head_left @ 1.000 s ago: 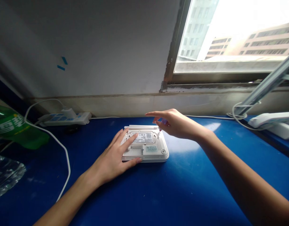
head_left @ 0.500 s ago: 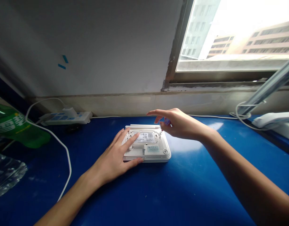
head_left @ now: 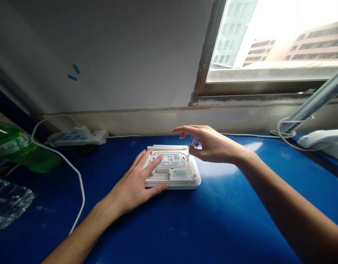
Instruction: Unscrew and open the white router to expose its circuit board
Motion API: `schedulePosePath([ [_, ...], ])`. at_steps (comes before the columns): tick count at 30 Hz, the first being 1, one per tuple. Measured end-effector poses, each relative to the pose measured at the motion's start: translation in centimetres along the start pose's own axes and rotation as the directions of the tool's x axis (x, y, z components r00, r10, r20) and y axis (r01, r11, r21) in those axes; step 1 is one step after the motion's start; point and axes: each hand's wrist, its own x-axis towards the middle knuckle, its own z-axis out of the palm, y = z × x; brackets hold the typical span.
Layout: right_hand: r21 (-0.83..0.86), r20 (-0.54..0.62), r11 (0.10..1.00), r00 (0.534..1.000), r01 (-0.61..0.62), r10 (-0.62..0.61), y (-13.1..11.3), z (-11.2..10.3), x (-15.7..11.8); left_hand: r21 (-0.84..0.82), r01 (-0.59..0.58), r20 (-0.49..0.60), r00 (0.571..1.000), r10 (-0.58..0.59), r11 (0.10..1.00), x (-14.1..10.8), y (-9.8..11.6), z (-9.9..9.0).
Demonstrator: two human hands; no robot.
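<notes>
A white vented device (head_left: pixel 182 179) with printed labels and thin white bars along its back edge lies on the blue table. My left hand (head_left: pixel 137 179) rests over its left side, fingers spread on the labelled face and thumb along the front edge. At the device's back right corner, my right hand (head_left: pixel 209 143) holds a small translucent purplish object (head_left: pixel 194 141) between thumb and fingers, with the index finger stretched out to the left. The object's lower end is hidden by the thumb.
On the left are a green bottle (head_left: pixel 22 146), a clear plastic bottle (head_left: pixel 9 205), a white power strip (head_left: pixel 95 137) and a looping white cable (head_left: pixel 72 167). A metal pole (head_left: pixel 312 102) and white object (head_left: pixel 320 139) stand right.
My right hand has shifted very slightly, and more of the purplish object shows between its fingers. My left hand stays on the device.
</notes>
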Motion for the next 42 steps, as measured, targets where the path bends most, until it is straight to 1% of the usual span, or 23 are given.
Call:
schedulePosePath([
  [3, -0.041, -0.007, 0.997, 0.998, -0.059, 0.059, -0.05, 0.22, 0.19, -0.003, 0.0, -0.009, 1.0, 0.0, 1.0, -0.05, 0.04, 0.0],
  [5, -0.031, 0.001, 0.995, 0.995, -0.097, 0.097, 0.09, 0.45, 0.31, -0.004, -0.003, -0.016, 1.0, 0.003, 1.0, -0.01, 0.01, 0.04],
  [7, -0.004, 0.003, 0.996, 0.996, -0.088, 0.088, 0.3, 0.58, 0.29, -0.003, -0.007, -0.019, 1.0, 0.007, 1.0, 0.05, -0.04, 0.08],
  [11, 0.035, 0.007, 0.999, 1.0, -0.025, 0.025, 0.32, 0.29, -0.01, 0.001, -0.012, -0.017, 1.0, 0.012, 1.0, 0.11, -0.15, 0.16],
  [14, 0.022, 0.009, 1.0, 1.0, 0.011, -0.011, -0.04, 0.0, -0.04, 0.006, -0.022, -0.017, 1.0, 0.022, 1.0, 0.09, -0.25, 0.21],
  [17, -0.019, -0.015, 0.999, 0.999, -0.039, 0.038, -0.23, 0.05, 0.17, 0.009, -0.02, -0.012, 1.0, 0.02, 1.0, 0.05, -0.31, 0.21],
  [19, -0.007, -0.017, 0.997, 0.997, -0.073, 0.073, -0.12, 0.18, 0.29, 0.011, -0.019, -0.009, 1.0, 0.019, 1.0, 0.04, -0.26, 0.16],
  [23, 0.034, -0.015, 0.998, 0.999, -0.048, 0.049, 0.11, 0.1, 0.17, 0.004, -0.007, 0.004, 1.0, 0.007, 1.0, 0.03, -0.03, 0.01],
  [27, -0.006, -0.024, 1.0, 1.0, 0.004, -0.004, -0.13, -0.13, 0.07, 0.005, -0.006, 0.011, 1.0, 0.006, 1.0, 0.02, 0.08, -0.11],
  [30, -0.045, -0.018, 0.997, 0.998, -0.057, 0.057, -0.17, 0.05, 0.24, 0.0, -0.014, 0.005, 1.0, 0.014, 1.0, 0.02, 0.11, -0.16],
  [32, -0.033, -0.003, 0.995, 0.996, -0.091, 0.091, -0.05, 0.17, 0.31, -0.003, -0.02, 0.003, 1.0, 0.02, 1.0, 0.01, 0.11, -0.19],
  [34, -0.004, -0.006, 0.997, 0.997, -0.078, 0.078, 0.03, 0.15, 0.26, -0.007, -0.029, -0.001, 1.0, 0.029, 1.0, -0.01, 0.07, -0.19],
  [38, 0.01, -0.012, 1.0, 1.0, -0.009, 0.01, -0.22, -0.21, 0.07, -0.009, -0.032, -0.009, 0.999, 0.032, 0.999, -0.01, -0.06, -0.13],
  [40, -0.007, -0.007, 1.0, 1.0, -0.019, 0.019, -0.36, -0.24, 0.09, -0.005, -0.028, -0.007, 1.0, 0.028, 1.0, 0.02, -0.09, -0.1],
  [42, -0.014, 0.004, 0.998, 0.998, -0.069, 0.069, -0.32, -0.12, 0.19, -0.004, -0.026, -0.013, 1.0, 0.026, 1.0, 0.04, -0.07, -0.09],
])
